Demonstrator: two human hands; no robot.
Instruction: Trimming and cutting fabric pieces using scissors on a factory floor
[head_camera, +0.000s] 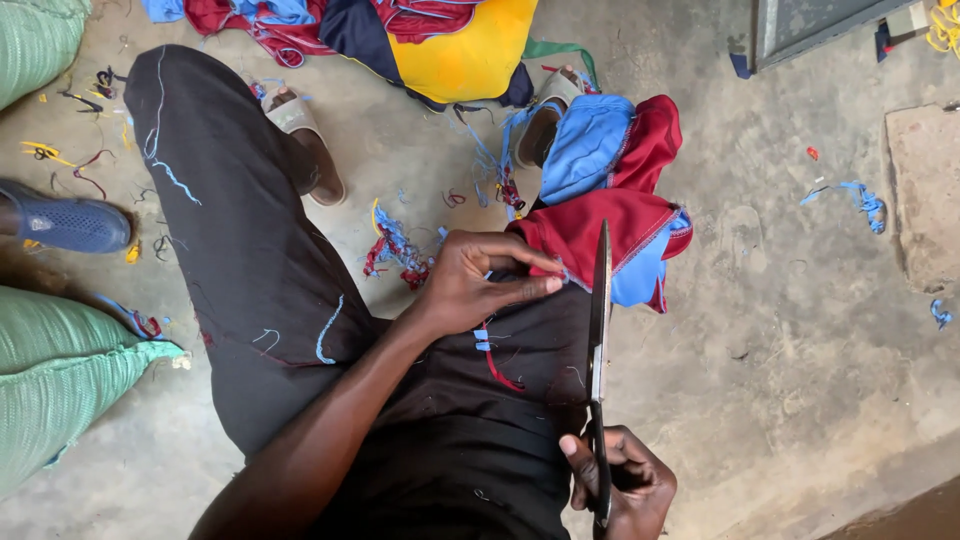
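red-and-blue garment (610, 225) on right knee, 1 o'clock of centre | left hand (480, 280) fingers pinched on its hem edge | scissors (598, 340) blades upright just right of the pinch, tip at 12 | right hand (625, 485) fingers closed on the handles, 5 o'clock | thread scraps (400, 250) on concrete floor (800, 330), 11 o'clock of left hand

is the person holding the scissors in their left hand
No, the scissors are gripped by the right hand at the handles, while the left hand pinches the edge of the red and blue garment.
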